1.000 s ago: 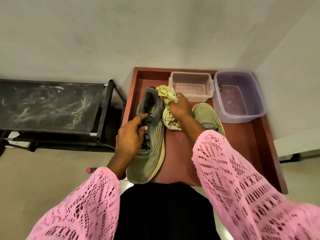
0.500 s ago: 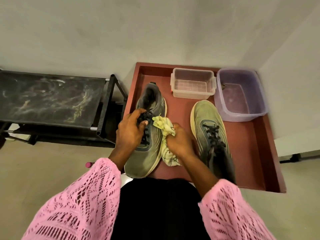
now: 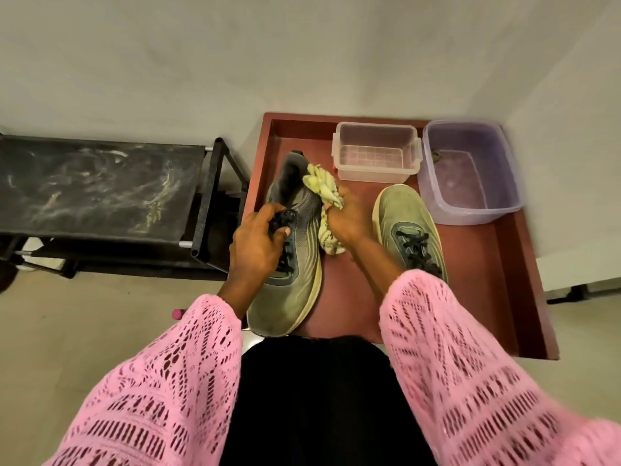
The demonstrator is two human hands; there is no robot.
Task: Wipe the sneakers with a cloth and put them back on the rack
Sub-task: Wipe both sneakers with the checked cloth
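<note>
**Wiping the left-hand sneaker on the red tray**

Your left hand [image 3: 258,243] lies over the laces of the olive-green sneaker [image 3: 291,257] at 6 o'clock on the tray, with fingers and thumb curled around the black lace knot and tongue. This shoe is tilted onto its side, its heel opening toward 12 o'clock and its toe overhanging the near edge of the red tray [image 3: 497,297] toward you.

Your right hand [image 3: 346,220] is bunched around a yellow-green cloth [image 3: 324,191], fingers closed on it. The cloth presses against the upper side of the held sneaker just below the heel collar; a loose tail of it hangs from the hand to the tray floor at 5 o'clock of the hand.

The second sneaker [image 3: 408,227] rests on its sole at 3 o'clock of your right hand, toe toward 12 o'clock, its heel hidden beneath your pink knitted sleeve [image 3: 453,348]. It lies apart from the held shoe.

At 12 o'clock on the tray stands a clear plastic container [image 3: 376,153]; at 1 o'clock, just beside it, a translucent purple tub [image 3: 470,173] overhangs the tray's right rim.

The black shoe rack [image 3: 97,186], its top shelf streaked with pale dust, stands at 9 o'clock of the tray, just beside it.
</note>
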